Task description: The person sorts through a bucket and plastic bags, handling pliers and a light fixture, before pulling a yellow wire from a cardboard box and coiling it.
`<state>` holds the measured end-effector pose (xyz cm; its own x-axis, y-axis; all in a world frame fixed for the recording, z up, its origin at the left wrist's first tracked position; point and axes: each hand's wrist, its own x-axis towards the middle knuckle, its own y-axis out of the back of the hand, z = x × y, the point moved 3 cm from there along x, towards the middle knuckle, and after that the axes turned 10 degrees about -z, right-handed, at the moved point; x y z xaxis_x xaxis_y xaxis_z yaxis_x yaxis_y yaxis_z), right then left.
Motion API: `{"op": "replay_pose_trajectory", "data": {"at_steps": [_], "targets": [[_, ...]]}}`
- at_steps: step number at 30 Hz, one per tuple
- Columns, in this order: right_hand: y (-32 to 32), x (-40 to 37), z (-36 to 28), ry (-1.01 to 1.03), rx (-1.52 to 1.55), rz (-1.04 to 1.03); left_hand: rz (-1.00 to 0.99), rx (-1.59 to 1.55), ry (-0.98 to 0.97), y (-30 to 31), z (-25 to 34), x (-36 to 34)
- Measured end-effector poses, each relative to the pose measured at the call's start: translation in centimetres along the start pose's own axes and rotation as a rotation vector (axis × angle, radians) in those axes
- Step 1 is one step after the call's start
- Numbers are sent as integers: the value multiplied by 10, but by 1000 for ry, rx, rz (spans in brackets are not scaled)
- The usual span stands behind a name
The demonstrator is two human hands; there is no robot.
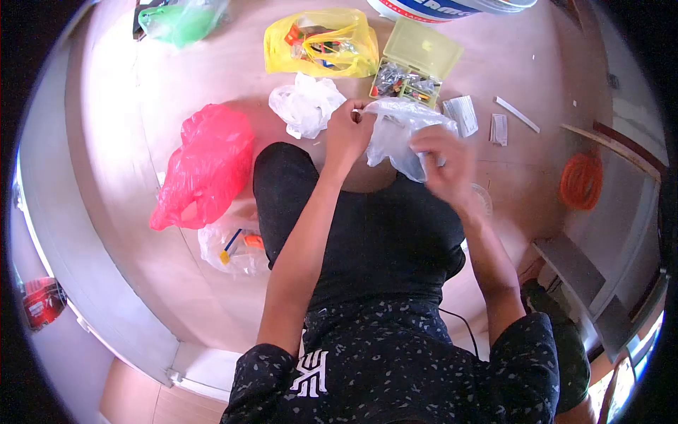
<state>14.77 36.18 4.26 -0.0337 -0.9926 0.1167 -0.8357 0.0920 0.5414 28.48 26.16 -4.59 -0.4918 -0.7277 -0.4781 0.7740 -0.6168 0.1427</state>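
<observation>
A clear plastic bag (397, 127) hangs in front of me above my knees. My left hand (349, 127) pinches its left edge with thumb and fingers. At the bag's right side is my right hand (446, 161), blurred by motion, its fingers bent and overlapping the plastic; I cannot tell whether it grips. Just beyond the bag stands a yellow-green compartment box (417, 63) with its lid up, small parts in plastic packets inside. A crumpled white plastic bag (305, 106) lies left of my left hand.
On the floor lie a yellow bag (282, 53) of mixed items, a red plastic bag (208, 166), a clear bag (219, 247) with a yellow-tipped tool, and a green item in plastic (176, 25). To the right are paper slips (460, 115), a white strip (518, 115) and coiled orange cord (581, 181).
</observation>
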Motion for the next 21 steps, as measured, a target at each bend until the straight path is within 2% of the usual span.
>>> {"op": "replay_pose_trajectory", "data": {"at_steps": [2, 4, 5, 7, 10, 11, 13, 14, 16, 17, 19, 21], "targets": [[-35, 6, 22, -101, 29, -194, 18, -86, -25, -6, -4, 1], [-64, -3, 81, -581, -105, -354, -27, -223, -26, -11, -7, 2], [-76, -3, 109, -574, -107, -351, -23, -221, -33, -10, -7, 4], [-100, -10, 164, -455, -629, -638, -127, -193, 76, -10, -13, 7], [-117, -16, 206, -400, -688, -685, -49, -285, 104, -8, -15, 9], [-116, -13, 201, -400, -689, -681, -51, -283, 100, -8, -19, 12], [-107, -6, 187, -452, -530, -309, -42, -242, 117, -4, -29, 15], [-110, -9, 188, -453, -530, -307, -43, -241, 116, -4, -31, 16], [-118, -14, 186, -255, -760, -292, -25, -395, 182, -5, -40, 16], [-117, -13, 185, -260, -759, -292, -29, -393, 185, -8, -46, 16], [-115, -8, 185, -288, -637, -296, 4, -843, 140, -14, -57, 19], [-116, -11, 190, -332, -578, -307, -37, -764, 117, -13, -47, 12]]}}
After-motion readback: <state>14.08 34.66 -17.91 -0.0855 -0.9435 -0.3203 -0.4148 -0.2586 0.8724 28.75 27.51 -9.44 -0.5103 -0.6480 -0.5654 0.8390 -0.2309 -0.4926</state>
